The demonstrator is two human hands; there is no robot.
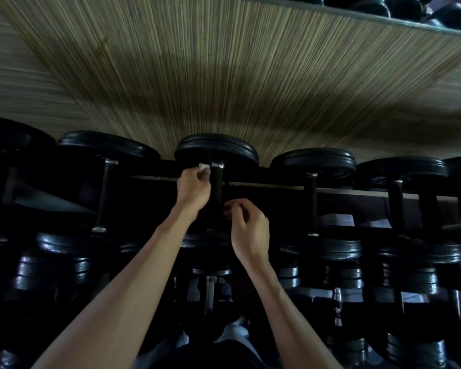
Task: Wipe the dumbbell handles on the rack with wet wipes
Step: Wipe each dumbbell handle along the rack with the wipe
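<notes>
On the rack's top row [264,185], among black dumbbells: left hand [193,190], fingers curled, pinching a white wet wipe [204,167] against the far end of the middle dumbbell's dark handle [218,187]. Right hand [246,227] at the near end of that handle, fingers loosely curled; contact too dark to tell.

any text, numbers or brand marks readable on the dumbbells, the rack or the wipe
None can be read.
Dumbbell heads: dark and glossy, no weight numbers or brand marks legible.
Rack rail: plain, no label visible.
Wipe in the left hand: white, no print visible.
Lower rows of dumbbells: too dark and blurred to tell.
</notes>
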